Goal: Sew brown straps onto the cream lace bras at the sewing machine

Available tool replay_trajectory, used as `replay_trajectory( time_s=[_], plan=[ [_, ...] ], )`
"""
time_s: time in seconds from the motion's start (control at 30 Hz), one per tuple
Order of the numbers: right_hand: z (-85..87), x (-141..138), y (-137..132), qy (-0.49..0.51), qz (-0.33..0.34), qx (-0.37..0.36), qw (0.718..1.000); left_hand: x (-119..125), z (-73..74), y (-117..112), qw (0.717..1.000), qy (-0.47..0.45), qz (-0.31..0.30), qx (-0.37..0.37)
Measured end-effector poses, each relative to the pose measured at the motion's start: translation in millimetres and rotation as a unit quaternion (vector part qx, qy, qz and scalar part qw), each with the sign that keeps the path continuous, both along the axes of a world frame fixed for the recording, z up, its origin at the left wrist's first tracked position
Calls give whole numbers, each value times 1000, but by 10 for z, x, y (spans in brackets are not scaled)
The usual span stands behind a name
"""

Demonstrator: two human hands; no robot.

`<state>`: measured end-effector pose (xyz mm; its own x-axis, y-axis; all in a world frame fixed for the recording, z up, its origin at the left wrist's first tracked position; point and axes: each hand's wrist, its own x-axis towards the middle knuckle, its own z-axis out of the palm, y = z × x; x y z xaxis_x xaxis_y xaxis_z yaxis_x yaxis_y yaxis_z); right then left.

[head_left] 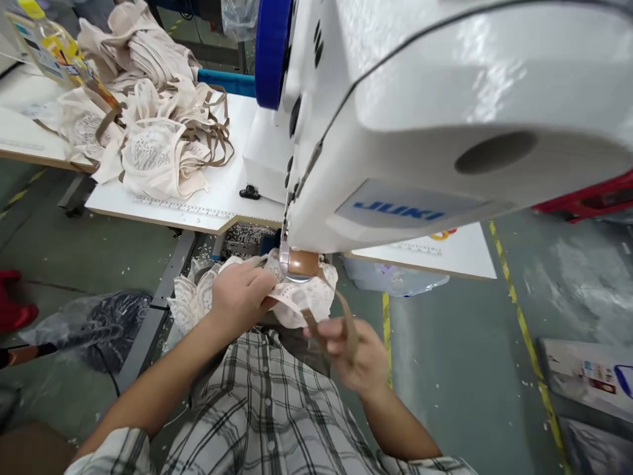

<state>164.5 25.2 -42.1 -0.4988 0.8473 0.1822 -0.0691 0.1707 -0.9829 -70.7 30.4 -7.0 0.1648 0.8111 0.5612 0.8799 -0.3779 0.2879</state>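
Note:
A cream lace bra (309, 300) lies under the sewing head of a white JUKI machine (395, 191), against the front of my body. My left hand (242, 293) is closed on its edge, just left of the rounded metal and orange guard (299, 264) over the needle area. The needle itself is hidden. On the right, my right hand (357, 353) pinches a brown strap (349, 316) that loops up towards the machine; fingers and strap are slightly blurred. More gathered lace (190, 300) hangs to the left of my left hand.
A heap of cream bras with brown straps (153, 155) covers part of the white table (227, 191) at the left. Behind it stands a bottle of yellow liquid (49, 43). Below are a plastic bag (113, 330), a clear bin (395, 277) and yellow floor tape (524, 316).

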Motion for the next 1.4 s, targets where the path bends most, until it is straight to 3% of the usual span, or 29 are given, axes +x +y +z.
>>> replay_trajectory(
  time_s=[0.07,0.13,0.27,0.33,0.43,0.6,0.63,0.7,0.73,0.8,0.87,0.9,0.97,1.03,1.2,1.4],
  plan=[
    [37,-6,-149,-3,56,53,997,0,-56,-32,998,11,2,65],
    [83,-66,-173,9,70,158,985,24,-87,-59,997,1,20,75],
    [185,-181,-58,27,48,392,918,102,-92,-98,997,-30,34,64],
    [226,-201,-18,28,45,433,900,131,-87,-107,997,-40,36,59],
    [253,-225,-33,27,32,441,896,147,-91,-105,996,-53,35,55],
    [286,-251,-118,43,32,392,918,186,-116,-156,995,-83,42,22],
    [285,-216,-105,33,40,372,927,205,-115,-191,993,-109,29,-19],
    [227,-71,-21,-29,31,309,950,240,-104,-282,970,-170,-44,-170],
    [152,33,48,-74,7,256,964,251,-95,-331,939,-202,-88,-266],
    [-107,271,213,-158,-85,115,977,253,-84,-417,847,-272,-138,-435],
    [-473,479,347,-226,-166,-13,960,236,-92,-468,754,-375,-118,-527],
    [-666,552,382,-278,-165,-47,945,227,-105,-481,711,-432,-99,-545],
    [-1005,621,370,-334,-99,-96,932,219,-139,-487,640,-527,-72,-554],
    [-1229,607,273,-355,-49,-94,929,229,-165,-481,596,-583,-57,-550],
    [-1369,460,5,-404,-98,-39,909,264,-127,-475,564,-620,-63,-543],
    [-1362,420,-120,-417,-83,-75,902,278,-20,-473,615,-573,-41,-541]
  ],
)
